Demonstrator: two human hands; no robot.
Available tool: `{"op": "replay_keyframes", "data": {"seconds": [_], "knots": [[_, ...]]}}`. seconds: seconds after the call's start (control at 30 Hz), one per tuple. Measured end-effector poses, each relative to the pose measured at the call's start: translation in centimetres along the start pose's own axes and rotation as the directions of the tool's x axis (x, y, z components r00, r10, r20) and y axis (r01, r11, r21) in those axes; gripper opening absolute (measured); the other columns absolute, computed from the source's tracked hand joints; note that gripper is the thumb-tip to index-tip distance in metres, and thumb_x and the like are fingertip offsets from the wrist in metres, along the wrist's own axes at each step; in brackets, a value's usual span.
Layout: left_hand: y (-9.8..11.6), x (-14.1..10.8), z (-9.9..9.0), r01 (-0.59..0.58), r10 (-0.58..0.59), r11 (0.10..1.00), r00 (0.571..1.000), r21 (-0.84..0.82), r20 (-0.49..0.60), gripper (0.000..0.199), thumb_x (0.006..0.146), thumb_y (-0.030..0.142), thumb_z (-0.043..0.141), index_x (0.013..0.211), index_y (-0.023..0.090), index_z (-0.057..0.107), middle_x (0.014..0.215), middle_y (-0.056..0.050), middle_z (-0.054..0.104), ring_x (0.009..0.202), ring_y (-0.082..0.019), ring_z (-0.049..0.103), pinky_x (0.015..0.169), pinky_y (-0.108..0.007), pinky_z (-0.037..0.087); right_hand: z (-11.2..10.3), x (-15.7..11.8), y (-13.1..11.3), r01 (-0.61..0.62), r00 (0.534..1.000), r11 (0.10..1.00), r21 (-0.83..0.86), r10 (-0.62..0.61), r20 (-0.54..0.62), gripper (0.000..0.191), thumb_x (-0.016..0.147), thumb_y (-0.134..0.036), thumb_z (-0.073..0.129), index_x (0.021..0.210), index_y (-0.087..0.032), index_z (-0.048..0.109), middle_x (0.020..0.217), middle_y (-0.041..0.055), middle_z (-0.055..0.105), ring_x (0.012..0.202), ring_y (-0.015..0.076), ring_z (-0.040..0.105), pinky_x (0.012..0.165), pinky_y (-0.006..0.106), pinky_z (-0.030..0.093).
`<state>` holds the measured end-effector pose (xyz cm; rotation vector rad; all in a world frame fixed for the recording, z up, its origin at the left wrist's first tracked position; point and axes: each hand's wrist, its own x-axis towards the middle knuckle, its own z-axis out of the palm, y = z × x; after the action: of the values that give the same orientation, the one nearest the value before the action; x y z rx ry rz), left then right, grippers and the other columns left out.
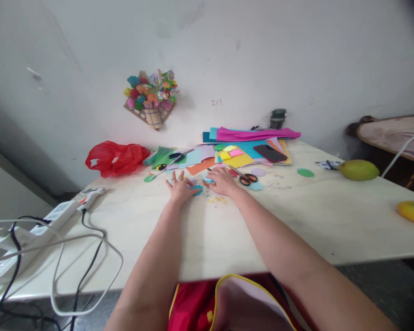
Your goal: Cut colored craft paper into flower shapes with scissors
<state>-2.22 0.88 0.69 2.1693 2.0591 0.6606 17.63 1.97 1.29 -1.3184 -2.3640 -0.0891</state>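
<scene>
Two hands (180,186) (222,180); two scissors (245,177) (179,156); one phone (269,153).

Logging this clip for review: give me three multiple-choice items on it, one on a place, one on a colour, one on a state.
1. Where is the black phone?
A on the coloured paper stack
B on the floor
C in a hand

2. What colour is the crumpled plastic bag?
A blue
B red
C white

3. How is the left hand?
A a fist
B flat, fingers spread on a small blue paper piece
C raised

Answers: 1 A, it lies on the sheets; 2 B, plainly red; 3 B, palm down on the table.
</scene>
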Motion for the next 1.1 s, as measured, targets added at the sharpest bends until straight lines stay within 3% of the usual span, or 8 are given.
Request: {"op": "replay_keyframes", "data": {"seconds": [0.27,0.43,0.57,0.67,0.8,0.93,1.03,1.1], "knots": [[0.1,0.0,0.0,0.019,-0.018,1.000,0.999,-0.024,0.030,0.038,0.069,0.053,0.074,0.097,0.027,0.070,0.156,-0.008,0.036,0.149,-0.041,0.006,0.111,-0.071,0.000,0.2,0.0,-1.0,0.021,0.999,1.000,-0.003,-0.021,0.036,0.037,0.085,-0.026,0.058,0.119,-0.022,0.070,0.137,0.0073,0.060,0.135,0.0263,0.040,0.113,0.045,0.023],[0.1,0.1,0.0,0.010,-0.009,1.000,0.999,-0.018,0.054,0.033,0.071,0.054,0.072,0.088,0.025,0.071,0.158,-0.008,0.033,0.149,-0.041,0.004,0.111,-0.070,-0.002,0.9,0.2,-1.5,0.039,0.988,0.998,-0.056,-0.031,0.149,0.041,0.095,-0.031,0.042,0.132,-0.027,0.062,0.150,0.0007,0.047,0.145,0.0268,0.027,0.117,0.051,0.014],[-0.1,0.2,0.1,0.007,-0.005,0.995,1.000,-0.097,0.022,0.025,0.068,0.045,0.077,0.078,0.024,0.067,0.154,-0.007,0.040,0.148,-0.040,0.013,0.111,-0.070,-0.002,1.3,0.4,-1.5,0.019,0.968,0.997,-0.079,0.001,0.252,0.045,0.097,-0.035,0.040,0.139,-0.028,0.056,0.154,-0.0008,0.040,0.148,0.0274,0.020,0.117,0.054,0.012],[-0.3,0.3,0.3,-0.016,0.011,0.984,1.000,-0.179,-0.027,0.019,0.068,0.036,0.079,0.069,0.024,0.063,0.144,-0.006,0.053,0.145,-0.036,0.025,0.112,-0.069,0.001,0.9,0.4,-1.3,0.037,0.980,0.997,-0.064,-0.024,0.196,0.037,0.095,-0.035,0.044,0.121,-0.028,0.070,0.148,-0.0003,0.049,0.146,0.0273,0.026,0.117,0.053,0.015],[-0.2,0.3,0.2,-0.050,0.016,0.962,0.992,-0.268,-0.129,0.021,0.064,0.026,0.079,0.062,0.023,0.059,0.123,-0.006,0.068,0.131,-0.032,0.046,0.114,-0.059,0.014,0.2,0.3,-1.0,0.030,0.999,0.998,-0.056,-0.029,0.030,0.032,0.092,-0.026,0.047,0.096,-0.020,0.078,0.119,0.0082,0.071,0.127,0.0270,0.050,0.113,0.046,0.023],[-0.3,0.6,-0.2,0.072,-0.174,0.922,0.955,-0.380,-0.240,0.016,0.069,0.031,0.074,0.069,0.023,0.060,0.088,-0.005,0.074,0.094,-0.025,0.066,0.090,-0.037,0.045,0.5,0.2,-1.9,0.076,0.997,0.994,-0.074,-0.075,0.017,0.032,0.091,-0.024,0.047,0.098,-0.016,0.077,0.113,0.0110,0.073,0.114,0.0257,0.059,0.112,0.042,0.027],[-0.8,0.8,-0.3,0.177,-0.347,0.865,0.887,-0.470,-0.303,0.021,0.072,0.040,0.070,0.082,0.022,0.064,0.078,-0.005,0.072,0.079,-0.022,0.067,0.074,-0.032,0.046,1.2,0.1,-3.7,0.084,0.994,0.995,-0.055,-0.080,0.071,0.038,0.092,-0.032,0.049,0.119,-0.014,0.069,0.139,0.0125,0.058,0.132,0.0264,0.047,0.117,0.044,0.018],[-1.1,1.0,-0.2,0.168,-0.370,0.841,0.873,-0.514,-0.319,0.027,0.072,0.041,0.070,0.090,0.021,0.066,0.076,-0.004,0.072,0.076,-0.022,0.067,0.072,-0.030,0.045,1.7,-0.1,-5.0,0.114,0.980,0.993,-0.029,-0.108,0.166,0.053,0.094,-0.038,0.047,0.138,-0.010,0.054,0.153,0.0142,0.041,0.143,0.0278,0.032,0.119,0.046,0.012]]}}
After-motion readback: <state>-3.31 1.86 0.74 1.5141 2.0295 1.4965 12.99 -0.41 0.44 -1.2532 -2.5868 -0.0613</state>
